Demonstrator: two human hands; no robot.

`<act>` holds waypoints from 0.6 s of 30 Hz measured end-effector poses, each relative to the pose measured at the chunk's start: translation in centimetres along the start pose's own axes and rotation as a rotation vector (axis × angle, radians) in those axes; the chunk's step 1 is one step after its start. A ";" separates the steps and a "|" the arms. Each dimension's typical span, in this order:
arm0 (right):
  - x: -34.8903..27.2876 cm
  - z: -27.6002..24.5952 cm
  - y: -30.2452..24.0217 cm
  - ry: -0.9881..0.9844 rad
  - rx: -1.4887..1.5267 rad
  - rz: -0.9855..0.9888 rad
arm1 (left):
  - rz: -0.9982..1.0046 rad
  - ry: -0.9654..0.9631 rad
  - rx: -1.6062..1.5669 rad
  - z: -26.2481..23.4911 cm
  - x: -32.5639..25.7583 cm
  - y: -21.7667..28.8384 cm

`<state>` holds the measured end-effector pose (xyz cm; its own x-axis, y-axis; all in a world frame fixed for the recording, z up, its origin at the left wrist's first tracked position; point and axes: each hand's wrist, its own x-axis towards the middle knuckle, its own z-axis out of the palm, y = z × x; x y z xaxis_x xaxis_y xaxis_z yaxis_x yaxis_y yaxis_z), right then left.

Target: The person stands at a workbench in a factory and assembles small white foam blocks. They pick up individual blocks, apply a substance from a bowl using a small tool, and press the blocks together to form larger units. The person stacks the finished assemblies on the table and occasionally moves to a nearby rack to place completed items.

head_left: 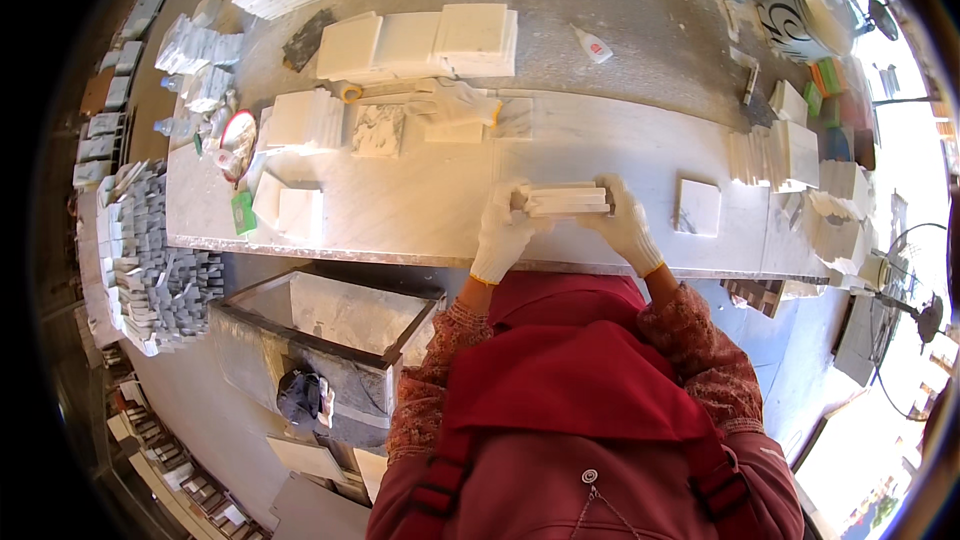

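A short stack of white marble tiles point(567, 200) is held edge-on toward me near the front edge of the pale stone worktop point(590, 162). My left hand point(503, 232), in a white knit glove, grips the stack's left end. At the right end, my right hand point(627, 226), gloved the same way, closes on the same tiles. A single square tile point(698, 207) lies flat to the right of that hand. Beyond the stack, a loose white glove point(448, 102) rests over some tiles beside a grey-veined square tile point(378, 130). Fingertips are partly hidden behind the stack.
Tile stacks stand at the back point(470, 40), left point(303, 120) and right point(795, 155). A white squeeze bottle point(592, 45) lies behind. To the left are a red-rimmed dish point(238, 145) and a green block point(243, 212). An open bin point(300, 325) sits below the worktop.
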<state>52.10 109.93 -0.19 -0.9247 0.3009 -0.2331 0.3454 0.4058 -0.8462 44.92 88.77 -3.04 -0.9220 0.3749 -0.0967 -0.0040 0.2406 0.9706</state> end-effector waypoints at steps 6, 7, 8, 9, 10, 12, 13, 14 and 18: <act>-0.1 -1.6 6.3 0.019 0.026 -0.164 | 0.298 -0.013 0.303 4.5 1.0 -3.0; -0.1 -1.8 6.2 0.039 -0.036 -0.188 | 0.326 -0.023 0.299 4.4 1.1 -3.7; -0.2 -1.9 6.1 0.058 -0.099 -0.213 | 0.353 -0.031 0.295 4.3 1.2 -4.2; -0.2 -1.9 5.9 0.081 -0.160 -0.235 | 0.382 -0.045 0.291 4.3 1.4 -3.8; -0.1 -1.4 6.0 0.107 -0.225 -0.248 | 0.351 -0.031 0.242 4.9 1.4 -3.4; -0.1 -0.2 6.1 0.153 -0.354 -0.280 | 0.302 -0.011 0.142 6.4 1.1 -2.9; -0.1 0.3 6.1 0.152 -0.328 -0.255 | 0.284 -0.006 0.091 7.0 1.0 -2.8; 0.1 0.8 6.2 0.150 -0.301 -0.230 | 0.280 -0.017 0.035 7.4 1.0 -2.9; 0.2 0.9 6.7 0.180 -0.276 -0.220 | 0.181 -0.065 -0.011 7.7 1.1 -2.2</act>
<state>54.10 111.94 -6.27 -0.9472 0.3172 0.0476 0.1947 0.6866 -0.7005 46.87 95.53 -6.98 -0.8811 0.4684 0.0657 0.1551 0.1549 0.9757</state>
